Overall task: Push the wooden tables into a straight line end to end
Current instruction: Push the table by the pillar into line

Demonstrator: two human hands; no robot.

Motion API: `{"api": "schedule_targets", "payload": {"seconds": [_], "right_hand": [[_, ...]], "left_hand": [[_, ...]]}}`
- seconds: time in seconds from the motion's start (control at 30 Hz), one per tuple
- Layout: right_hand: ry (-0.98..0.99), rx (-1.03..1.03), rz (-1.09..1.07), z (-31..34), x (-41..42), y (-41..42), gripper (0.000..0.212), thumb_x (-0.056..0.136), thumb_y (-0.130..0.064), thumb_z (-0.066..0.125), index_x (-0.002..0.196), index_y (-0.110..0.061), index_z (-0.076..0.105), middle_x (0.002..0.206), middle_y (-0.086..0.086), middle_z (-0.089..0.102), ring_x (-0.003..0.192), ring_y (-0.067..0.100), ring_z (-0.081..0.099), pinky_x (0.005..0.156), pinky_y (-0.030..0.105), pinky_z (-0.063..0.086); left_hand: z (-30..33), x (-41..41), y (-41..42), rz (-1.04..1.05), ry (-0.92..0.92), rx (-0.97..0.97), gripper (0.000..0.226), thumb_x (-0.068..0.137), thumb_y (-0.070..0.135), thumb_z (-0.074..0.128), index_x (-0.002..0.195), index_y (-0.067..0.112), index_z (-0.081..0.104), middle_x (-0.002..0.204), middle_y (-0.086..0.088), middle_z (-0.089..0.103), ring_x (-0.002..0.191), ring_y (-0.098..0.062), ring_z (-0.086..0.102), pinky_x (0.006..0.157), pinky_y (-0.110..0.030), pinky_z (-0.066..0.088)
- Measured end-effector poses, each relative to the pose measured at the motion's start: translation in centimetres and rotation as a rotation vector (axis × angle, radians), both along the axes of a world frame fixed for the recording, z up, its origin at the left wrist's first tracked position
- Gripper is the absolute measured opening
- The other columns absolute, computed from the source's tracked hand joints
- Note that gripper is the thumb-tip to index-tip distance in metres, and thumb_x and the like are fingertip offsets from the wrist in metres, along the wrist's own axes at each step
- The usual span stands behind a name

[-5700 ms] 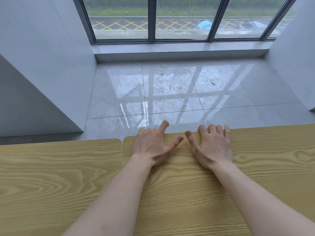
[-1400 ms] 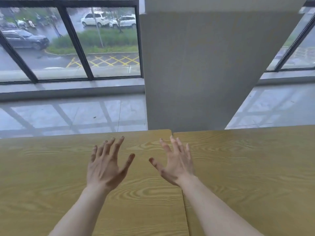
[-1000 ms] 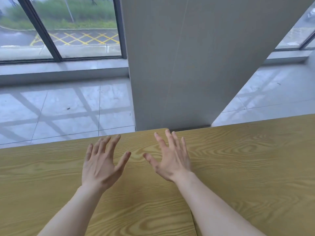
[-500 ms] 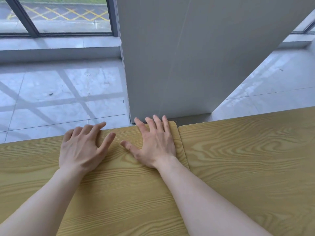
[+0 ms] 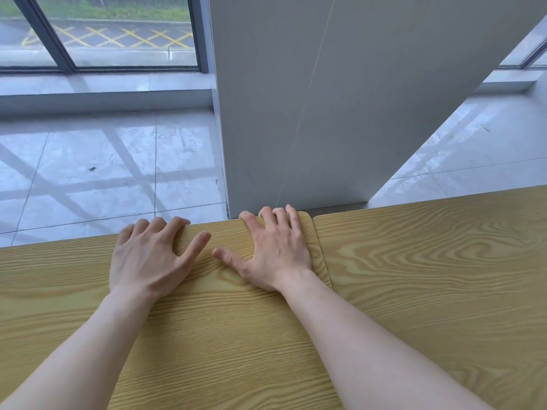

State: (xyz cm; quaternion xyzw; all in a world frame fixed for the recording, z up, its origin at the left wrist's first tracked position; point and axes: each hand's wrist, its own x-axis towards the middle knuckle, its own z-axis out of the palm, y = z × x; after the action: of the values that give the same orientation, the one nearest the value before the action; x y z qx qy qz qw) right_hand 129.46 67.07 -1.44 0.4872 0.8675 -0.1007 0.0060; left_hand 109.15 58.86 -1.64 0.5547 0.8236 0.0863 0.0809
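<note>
Resting both palms flat on the left wooden worktop (image 5: 207, 327), I have the left hand (image 5: 148, 258) and the right hand (image 5: 275, 255) side by side near its far edge. The left hand's fingers (image 5: 157, 224) are spread and curl slightly over that far edge, with the thumb angled in toward the other hand; they hold nothing, they only press on the wood. The right hand's fingers (image 5: 278, 216) also reach the far edge, just beside the worktop's rounded far right corner, open and flat, gripping nothing. The two thumbs point at each other and sit close but apart.

The right wooden worktop (image 5: 429, 276) lies directly alongside, its rounded corner next to the left one's, with a thin dark seam (image 5: 321, 255) running between them from the far edge toward me. My right forearm crosses over that seam lower down, so I cannot tell how the gap runs nearer to me. The far edges of the two worktops meet at almost the same level at the seam, the right one's corner sitting a touch lower in my view.

Beyond the worktops a grey pillar (image 5: 340, 99) stands right behind the seam, its base close to the far edge. Glossy pale floor tiles (image 5: 103, 173) spread to either side, and a dark-framed window (image 5: 103, 34) shows yellow hatched road markings outside
</note>
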Motion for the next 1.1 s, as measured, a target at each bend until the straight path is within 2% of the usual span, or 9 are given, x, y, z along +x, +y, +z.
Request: {"api": "schedule_targets", "payload": {"seconds": [0.23, 0.63, 0.8, 1.1], "right_hand": [[-0.02, -0.004, 0.011, 0.2, 0.2, -0.3, 0.11, 0.075, -0.102, 0.009, 0.153, -0.031, 0.039, 0.142, 0.008, 0.05, 0.139, 0.035, 0.038, 0.129, 0.056, 0.004], [-0.029, -0.005, -0.003, -0.3, 0.2, -0.5, 0.11, 0.075, -0.101, 0.004, 0.15, -0.031, 0.041, 0.136, 0.007, 0.051, 0.137, 0.035, 0.039, 0.129, 0.056, 0.006], [-0.031, 0.003, -0.01, -0.4, 0.2, -0.7, 0.105, 0.077, -0.1, 0.011, 0.15, -0.031, 0.042, 0.136, 0.007, 0.051, 0.136, 0.036, 0.04, 0.129, 0.056, 0.006], [-0.04, -0.005, 0.003, -0.3, 0.7, -1.4, 0.107, 0.076, -0.101, 0.007, 0.148, -0.031, 0.042, 0.136, 0.007, 0.051, 0.134, 0.036, 0.041, 0.128, 0.056, 0.009]], "left_hand": [[0.1, 0.3, -0.3, 0.004, 0.005, -0.007, 0.075, 0.084, 0.089, 0.019, 0.115, 0.036, 0.061, 0.106, 0.002, 0.063, 0.112, -0.026, 0.051, 0.107, -0.044, 0.032], [-0.6, 0.4, -0.6, 0.007, 0.001, -0.006, 0.078, 0.086, 0.09, 0.017, 0.119, 0.036, 0.062, 0.108, 0.002, 0.065, 0.112, -0.026, 0.051, 0.109, -0.045, 0.031], [-0.4, 0.5, -0.6, 0.005, 0.001, -0.008, 0.079, 0.086, 0.09, 0.016, 0.12, 0.035, 0.062, 0.109, 0.001, 0.065, 0.113, -0.026, 0.052, 0.11, -0.044, 0.029], [-0.3, 0.9, -1.4, 0.009, 0.003, -0.028, 0.078, 0.086, 0.09, 0.018, 0.118, 0.035, 0.063, 0.107, 0.0, 0.064, 0.112, -0.026, 0.052, 0.109, -0.044, 0.031]]}}
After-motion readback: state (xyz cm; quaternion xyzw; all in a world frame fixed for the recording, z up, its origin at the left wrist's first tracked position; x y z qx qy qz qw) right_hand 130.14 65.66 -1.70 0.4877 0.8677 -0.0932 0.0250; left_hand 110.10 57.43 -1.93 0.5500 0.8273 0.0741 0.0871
